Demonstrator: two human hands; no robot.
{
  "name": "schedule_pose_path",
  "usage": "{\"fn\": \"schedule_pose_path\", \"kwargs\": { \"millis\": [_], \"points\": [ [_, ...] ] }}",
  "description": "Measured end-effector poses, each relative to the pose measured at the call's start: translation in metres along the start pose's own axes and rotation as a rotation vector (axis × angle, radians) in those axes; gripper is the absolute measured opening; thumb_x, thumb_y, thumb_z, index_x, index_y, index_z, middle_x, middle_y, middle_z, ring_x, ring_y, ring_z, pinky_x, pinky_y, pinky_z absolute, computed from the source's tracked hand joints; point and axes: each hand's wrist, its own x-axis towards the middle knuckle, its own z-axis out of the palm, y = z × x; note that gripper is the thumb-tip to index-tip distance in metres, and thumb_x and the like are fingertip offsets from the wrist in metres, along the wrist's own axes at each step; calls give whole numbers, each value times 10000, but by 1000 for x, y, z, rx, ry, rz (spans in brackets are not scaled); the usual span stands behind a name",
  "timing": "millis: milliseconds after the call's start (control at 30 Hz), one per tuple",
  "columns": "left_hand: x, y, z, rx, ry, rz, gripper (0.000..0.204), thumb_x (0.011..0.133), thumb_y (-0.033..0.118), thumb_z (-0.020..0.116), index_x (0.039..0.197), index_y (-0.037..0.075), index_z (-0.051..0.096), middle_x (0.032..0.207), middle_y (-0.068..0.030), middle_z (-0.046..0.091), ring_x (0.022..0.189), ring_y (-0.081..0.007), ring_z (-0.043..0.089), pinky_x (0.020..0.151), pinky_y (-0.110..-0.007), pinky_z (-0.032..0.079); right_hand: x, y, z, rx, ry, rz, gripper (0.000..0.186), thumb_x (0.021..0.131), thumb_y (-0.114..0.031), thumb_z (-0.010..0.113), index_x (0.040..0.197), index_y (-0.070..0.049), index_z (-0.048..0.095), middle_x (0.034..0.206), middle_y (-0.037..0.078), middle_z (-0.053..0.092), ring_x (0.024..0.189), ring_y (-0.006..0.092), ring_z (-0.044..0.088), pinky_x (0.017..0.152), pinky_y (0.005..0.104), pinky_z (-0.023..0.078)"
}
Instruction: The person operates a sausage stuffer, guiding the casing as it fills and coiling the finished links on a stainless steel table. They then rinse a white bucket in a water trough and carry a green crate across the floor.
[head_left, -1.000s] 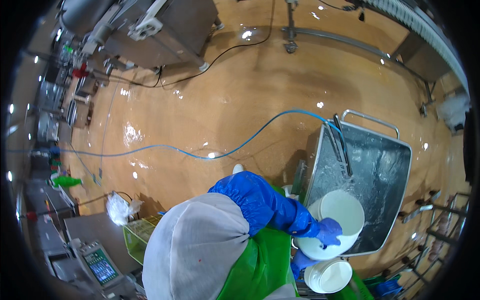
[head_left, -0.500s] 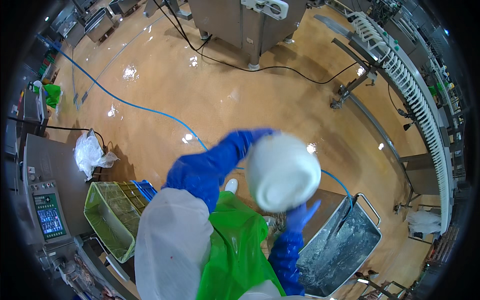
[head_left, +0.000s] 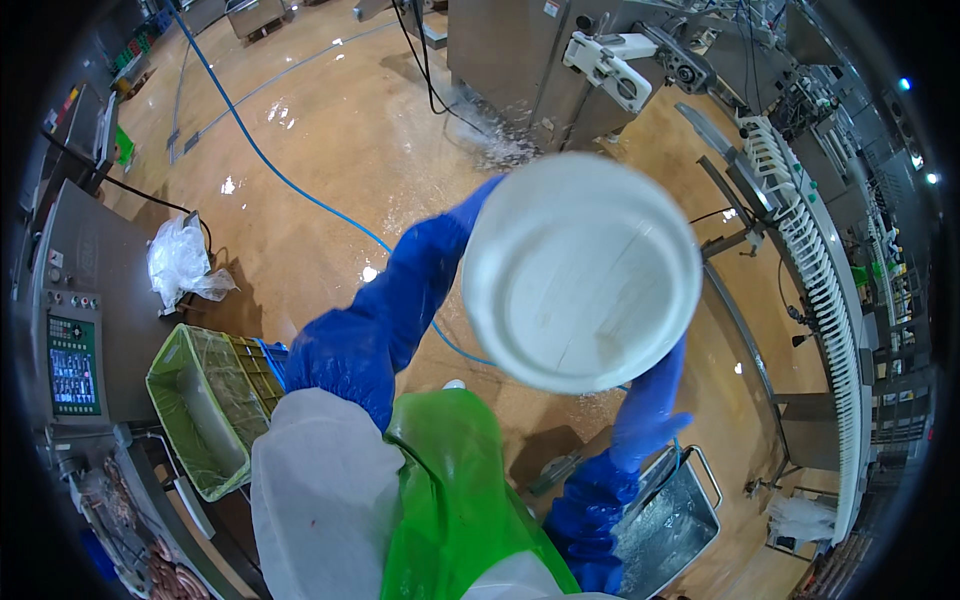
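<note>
A large white bucket (head_left: 585, 285) is tipped forward in front of me, its round underside facing me and its mouth hidden. My left hand (head_left: 483, 200), in a blue glove, holds it at the far left side, the fingers mostly behind the bucket. My right hand (head_left: 648, 405), gloved too, supports it from the lower right with the thumb out to the side. Beyond the bucket, water (head_left: 510, 148) splashes over the floor at the foot of a steel machine (head_left: 505, 60).
A steel tub cart (head_left: 670, 530) with wet contents stands at my right. A blue hose (head_left: 290, 182) crosses the tan wet floor. At left are a green-lined bin (head_left: 205, 425) and a control panel (head_left: 73, 365). A conveyor (head_left: 825, 300) curves along the right.
The bucket has swung up and forward, tilting its underside toward me. Water now splashes on the floor by the machine. My view has shifted rightward, and both arms reach farther out.
</note>
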Motion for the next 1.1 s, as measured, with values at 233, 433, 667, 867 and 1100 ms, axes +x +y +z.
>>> {"fn": "schedule_pose_path", "kwargs": {
  "millis": [233,433,667,867,1100],
  "points": [
    [-17,-189,-20,824,-283,338,333,960,212,465,1255,66,518,1159,-64,608,1068,-146,556,963,-321,431,-148,80,-89,194,322,398,800,928,-593,123,1436,21,189,1491,161,218,1382,280,195,1134,395,113],
    [-11,-349,46,-22,-134,-910,409,931,371,518,1230,94,533,1091,-54,630,989,-128,587,871,-324,491,-312,66,-185,-116,694,531,577,984,-385,283,1412,2,284,1433,117,344,1231,242,398,1064,379,250],
    [-17,-458,189,300,-358,-1145,547,921,433,481,1310,50,457,1249,-133,557,1113,-259,556,981,-416,434,-459,49,-191,-57,1288,480,802,909,-429,502,1475,-72,60,1536,100,55,1411,250,18,1126,392,81],
    [-42,-577,294,728,-609,-1070,538,888,386,575,1220,-35,527,1100,-145,628,943,-220,631,837,-345,504,-526,73,-223,193,1612,189,654,963,-472,365,1454,-68,211,1477,88,267,1333,209,292,1086,335,247],
    [-91,-752,345,1490,-863,-766,822,777,696,509,1005,-82,642,879,-229,662,847,-313,650,766,-409,491,-570,9,-310,-21,2023,458,623,887,-423,567,1317,8,434,1242,118,530,1134,205,500,956,304,383]
  ]
}}
